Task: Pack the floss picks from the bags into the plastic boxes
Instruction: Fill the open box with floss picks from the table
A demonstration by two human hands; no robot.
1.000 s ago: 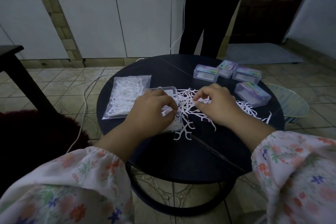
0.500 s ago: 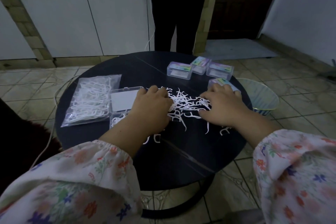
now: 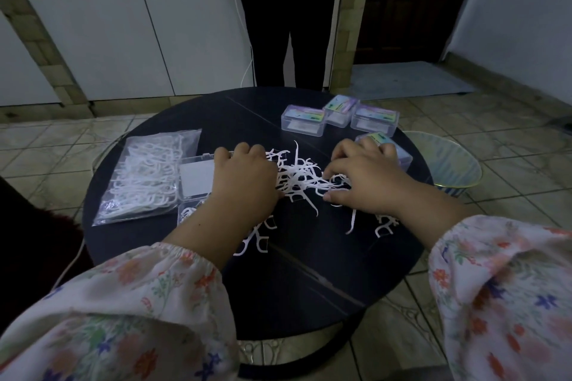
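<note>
Head view: we see a round dark desk (image 3: 309,294) with a loose heap of white floss picks (image 3: 301,178) at its middle, lying flat and tangled. Their long axes run every way; several pointed handles aim toward us, and one at the far edge of the heap points away.

Our left hand (image 3: 244,179) rests palm down on the left edge of the heap, fingers curled over the picks. We cannot tell whether it grips any. It also covers part of an open clear box (image 3: 196,178) just to its left, whose nearer half holds a few picks. Our right hand (image 3: 360,176) lies on the right side of the heap, fingers bent, thumb and forefinger closing on picks beneath them. A few stray picks (image 3: 258,241) lie nearer us, apart from the heap.

A clear bag (image 3: 148,173) full of picks lies flat at the left, beside the open box. Three closed boxes (image 3: 339,116) with coloured labels stand together at the far right, and a fourth box (image 3: 399,155) sits partly behind our right hand. A round basket (image 3: 448,164) stands on the floor past the desk's right edge. A person in dark trousers (image 3: 286,25) stands beyond the desk.

Against half a second ago, our hands sit on the same two sides of the heap, the right thumb now drawn in closer to the forefinger.
</note>
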